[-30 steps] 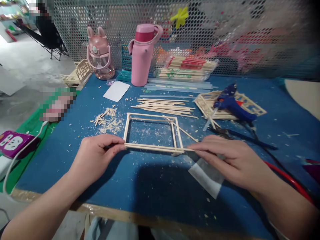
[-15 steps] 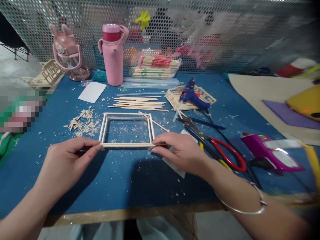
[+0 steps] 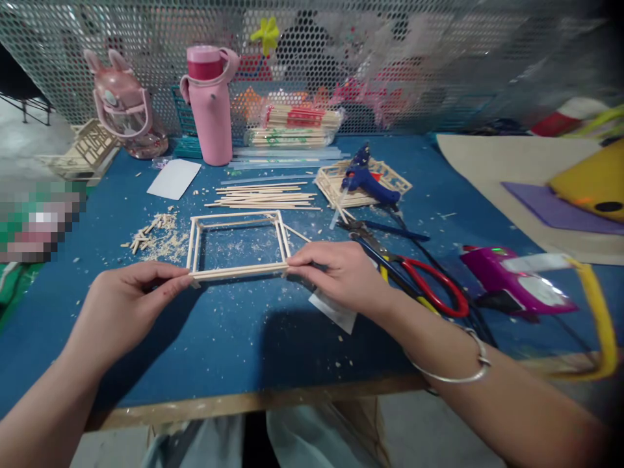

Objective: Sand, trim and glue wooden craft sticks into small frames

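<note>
A rectangular frame of thin wooden sticks (image 3: 234, 270) stands over the blue tabletop, its near side toward me. My left hand (image 3: 127, 305) pinches the near left corner between thumb and fingers. At the near right corner, my right hand (image 3: 341, 276) grips the same frame in a pinch. The fingertips hide both near corners. Beyond the frame lies a row of loose wooden sticks (image 3: 263, 196). To its left are wood crumbs and short cut pieces (image 3: 158, 235). One stick (image 3: 296, 233) slants out behind the frame's right side.
A blue glue gun (image 3: 368, 183) rests on a stick-built piece (image 3: 336, 177). Red-handled pliers (image 3: 439, 286) and a purple device (image 3: 517, 279) lie at right. A pink bottle (image 3: 210, 117), a rabbit-eared bottle (image 3: 124, 110) and packed sticks (image 3: 297, 123) stand before a perforated metal screen (image 3: 439, 71).
The view has shifted slightly, so most things sit a little further left and higher. The frame's right end is now tilted up a little; both hands keep their pinch on it.
</note>
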`<state>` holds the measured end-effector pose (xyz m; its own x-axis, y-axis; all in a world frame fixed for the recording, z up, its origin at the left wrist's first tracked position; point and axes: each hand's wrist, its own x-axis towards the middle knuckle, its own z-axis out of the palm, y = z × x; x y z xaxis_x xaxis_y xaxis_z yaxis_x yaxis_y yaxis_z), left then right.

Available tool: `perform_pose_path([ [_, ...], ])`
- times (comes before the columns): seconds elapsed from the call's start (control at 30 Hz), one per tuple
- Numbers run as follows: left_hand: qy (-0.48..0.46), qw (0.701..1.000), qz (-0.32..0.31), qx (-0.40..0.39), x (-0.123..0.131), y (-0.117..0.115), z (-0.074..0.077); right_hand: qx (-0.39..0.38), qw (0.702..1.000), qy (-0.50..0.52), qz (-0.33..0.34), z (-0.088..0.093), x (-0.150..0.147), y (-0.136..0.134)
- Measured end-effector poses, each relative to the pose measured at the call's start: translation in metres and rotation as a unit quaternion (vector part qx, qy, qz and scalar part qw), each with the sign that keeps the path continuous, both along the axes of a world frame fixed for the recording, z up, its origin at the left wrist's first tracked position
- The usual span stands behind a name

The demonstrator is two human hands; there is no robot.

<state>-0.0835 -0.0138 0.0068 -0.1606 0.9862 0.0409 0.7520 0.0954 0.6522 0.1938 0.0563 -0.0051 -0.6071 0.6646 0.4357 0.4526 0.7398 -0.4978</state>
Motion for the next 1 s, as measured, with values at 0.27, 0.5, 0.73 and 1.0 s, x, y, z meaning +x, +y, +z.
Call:
perform_pose_path([
  [0.27,-0.065,0.998,0.001,0.001,0.001,0.004,0.002,0.018,1.0,-0.021,0.009,0.004,0.0,0.001],
  [0.5,-0.145,0.989,0.028,0.015,0.011,0.001,0.001,0.032,0.999,-0.038,0.015,0.004,0.001,0.005],
  [0.73,0.015,0.999,0.018,0.043,0.012,-0.004,0.002,0.018,0.999,-0.034,0.021,0.007,0.0,0.005],
  [1.0,0.07,0.996,0.003,0.055,0.01,-0.005,0.004,-0.039,0.998,-0.049,-0.003,0.009,0.006,0.0],
])
